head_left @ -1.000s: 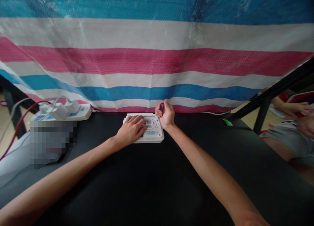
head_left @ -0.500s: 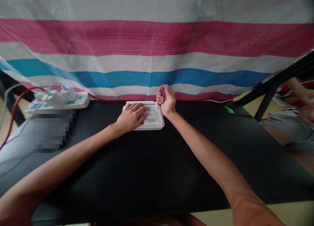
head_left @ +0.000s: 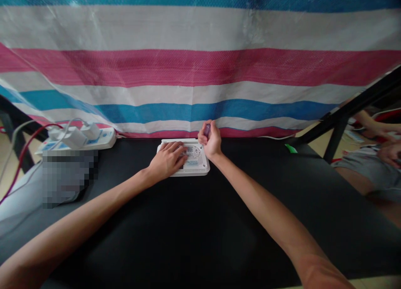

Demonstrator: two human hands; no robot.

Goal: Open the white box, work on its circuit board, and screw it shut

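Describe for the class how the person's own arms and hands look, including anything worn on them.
Both are bare: no sleeve shows on the slender left forearm or right forearm. The left hand and right hand wear no gloves, and no watch or bracelet shows. No ring can be made out on the visible fingers; small marks are too fine to tell.

The left forearm (head_left: 97, 207) and right forearm (head_left: 255, 201) extend forward and converge, the left hand (head_left: 164, 160) palm down with its fingers (head_left: 176, 151) lightly bent and spread, the right hand (head_left: 213, 143), near it, curled into a fist with its thumb (head_left: 214, 127) close to the bent fingers.
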